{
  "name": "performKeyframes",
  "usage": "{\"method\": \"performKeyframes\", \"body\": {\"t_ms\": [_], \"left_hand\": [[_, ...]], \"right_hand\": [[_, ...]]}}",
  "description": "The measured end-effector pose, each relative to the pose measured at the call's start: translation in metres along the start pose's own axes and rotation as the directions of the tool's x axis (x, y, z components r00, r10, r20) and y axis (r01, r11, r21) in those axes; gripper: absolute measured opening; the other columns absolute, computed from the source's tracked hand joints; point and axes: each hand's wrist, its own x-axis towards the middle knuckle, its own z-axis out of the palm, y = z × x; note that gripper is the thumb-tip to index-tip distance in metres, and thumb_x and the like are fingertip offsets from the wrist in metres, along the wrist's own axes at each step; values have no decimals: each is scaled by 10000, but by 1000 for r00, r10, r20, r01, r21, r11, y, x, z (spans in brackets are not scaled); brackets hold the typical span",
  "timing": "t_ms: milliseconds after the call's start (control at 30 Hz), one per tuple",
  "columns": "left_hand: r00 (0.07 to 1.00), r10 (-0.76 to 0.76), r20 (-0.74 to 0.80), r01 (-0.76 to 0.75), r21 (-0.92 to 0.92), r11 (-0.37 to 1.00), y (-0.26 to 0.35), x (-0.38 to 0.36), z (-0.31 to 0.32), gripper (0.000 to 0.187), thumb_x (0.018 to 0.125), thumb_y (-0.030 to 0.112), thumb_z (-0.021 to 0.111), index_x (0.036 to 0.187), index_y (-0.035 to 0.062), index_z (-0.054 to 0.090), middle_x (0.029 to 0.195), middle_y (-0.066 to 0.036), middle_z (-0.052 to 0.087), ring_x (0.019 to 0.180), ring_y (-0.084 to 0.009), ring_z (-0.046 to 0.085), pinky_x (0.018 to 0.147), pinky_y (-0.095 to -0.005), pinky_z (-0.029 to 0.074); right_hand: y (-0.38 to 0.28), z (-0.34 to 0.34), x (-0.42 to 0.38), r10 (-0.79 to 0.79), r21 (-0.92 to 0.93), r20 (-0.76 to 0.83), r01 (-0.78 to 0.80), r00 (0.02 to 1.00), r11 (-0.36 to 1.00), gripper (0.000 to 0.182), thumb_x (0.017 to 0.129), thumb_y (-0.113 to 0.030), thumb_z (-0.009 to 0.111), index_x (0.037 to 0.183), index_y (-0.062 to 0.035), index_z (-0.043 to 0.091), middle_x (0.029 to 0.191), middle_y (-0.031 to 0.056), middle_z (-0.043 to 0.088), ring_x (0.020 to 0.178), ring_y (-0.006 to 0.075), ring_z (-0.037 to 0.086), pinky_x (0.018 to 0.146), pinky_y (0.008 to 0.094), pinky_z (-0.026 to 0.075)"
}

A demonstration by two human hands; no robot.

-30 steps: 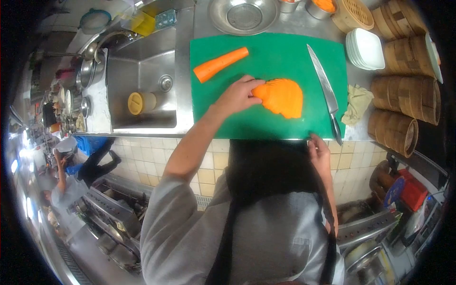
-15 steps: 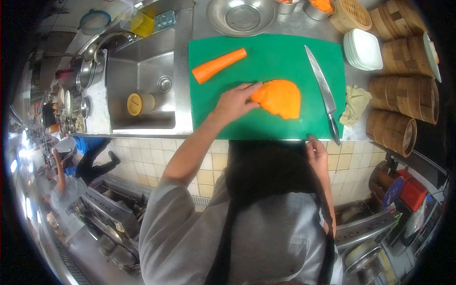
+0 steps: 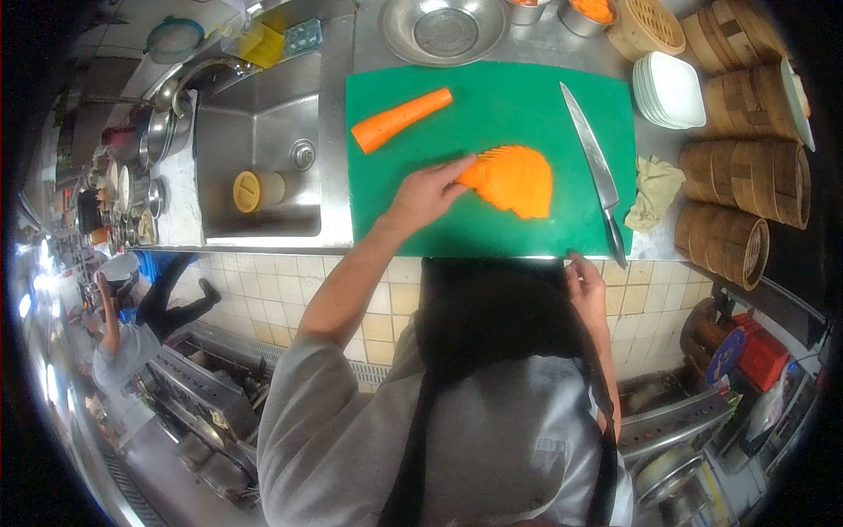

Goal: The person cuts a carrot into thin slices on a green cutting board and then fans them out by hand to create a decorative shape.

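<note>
Thin orange carrot slices (image 3: 518, 184) lie overlapped in a fan on the green cutting board (image 3: 492, 105). My left hand (image 3: 428, 193) pinches the fan's left end between thumb and fingers. Farther back on the board's left side is a peeled carrot piece (image 3: 399, 121), whole along its length. A long kitchen knife (image 3: 590, 154) rests on the right side, its dark handle toward me. My right hand (image 3: 587, 283) is at the board's front edge, left of the knife handle; its fingers are slightly apart and hold nothing visible.
Left of the board is a steel sink (image 3: 263, 145) with a yellow-lidded container (image 3: 249, 192). A metal bowl (image 3: 443, 31) stands behind the board. To the right are stacked white dishes (image 3: 672, 92), a cloth (image 3: 654, 193) and bamboo steamers (image 3: 724, 246). Another person (image 3: 127, 342) is at far left.
My left thumb has drawn back slightly to the left along the edge of the carrot slices. My right hand stays at the board's edge. The view has shifted a little.
</note>
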Motion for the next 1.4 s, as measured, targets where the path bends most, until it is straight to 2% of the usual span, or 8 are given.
{"method": "performKeyframes", "body": {"t_ms": [33, 233, 533, 733, 933, 1033, 1233, 1400], "left_hand": [[1000, -7, 4, 7, 14, 1000, 1, -1, 0, 601, 948, 219, 769, 1517, 201, 573, 1310, -170, 717, 1116, -386, 711, 959, -437, 596], [977, -207, 60, 212, -106, 971, 16, 0, -6, 591, 948, 151, 763, 1510, 191, 584, 1297, -170, 723, 1002, -292, 755, 894, -387, 613], [998, -65, -26, 61, -137, 989, -3, 2, -1, 591, 923, 97, 782, 1485, 143, 604, 1102, -116, 708, 832, -189, 707, 756, -319, 592], [993, -112, -33, 96, -308, 946, -2, 3, -2, 579, 907, 86, 810, 1456, 137, 632, 1179, -75, 691, 852, -148, 685, 768, -287, 582], [999, -31, 33, 39, -298, 954, -4, 13, 3, 563, 878, 120, 859, 1411, 115, 675, 1251, -88, 682, 858, -142, 676, 803, -285, 586], [997, -75, 14, 76, -305, 949, -5, 14, 4, 582, 868, 122, 867, 1417, 113, 674, 1273, -88, 683, 871, -151, 685, 819, -294, 588], [994, -4, 113, 25, -187, 982, -11, 16, 1, 619, 854, 123, 876, 1429, 83, 651, 1348, -103, 662, 880, -169, 695, 829, -310, 596], [997, -30, 72, 46, -237, 971, -6, 14, 3, 612, 858, 142, 874, 1426, 90, 651, 1355, -97, 671, 880, -176, 695, 830, -316, 597]], "right_hand": [[1, 0, 0, 6, 2, 2, -6, 1000, 1000, 311, 1055, -115, 654, 1349, -15, 669, 1122, 146, 739, 966, 184, 714, 781, 326, 606], [3, -5, 1, 28, -3, 13, -28, 1000, 1000, 308, 1053, -118, 658, 1337, -2, 676, 1133, 147, 741, 973, 182, 709, 804, 328, 599], [-5, -8, 0, 30, -36, 12, -29, 999, 999, 315, 1047, -113, 665, 1343, -7, 672, 1180, 154, 745, 991, 190, 714, 789, 333, 604], [8, -6, 1, -1, -30, 9, 2, 1000, 1000, 315, 1046, -110, 667, 1344, -8, 671, 1166, 151, 744, 979, 189, 713, 782, 329, 601], [8, -6, 1, 23, -7, 12, -23, 1000, 1000, 318, 1046, -107, 667, 1348, -7, 670, 1133, 146, 739, 959, 186, 707, 783, 328, 597], [12, -5, 1, 25, 0, 13, -25, 1000, 1000, 319, 1047, -104, 664, 1351, -8, 668, 1125, 142, 737, 958, 183, 705, 782, 327, 597], [5, -4, -2, 14, 7, -1, -14, 1000, 1000, 320, 1049, -97, 659, 1357, -11, 665, 1112, 133, 734, 945, 172, 694, 783, 324, 599], [4, -5, -3, 35, 13, 9, -35, 999, 999, 320, 1047, -102, 665, 1355, -14, 668, 1113, 130, 734, 951, 174, 695, 786, 323, 600]]}}
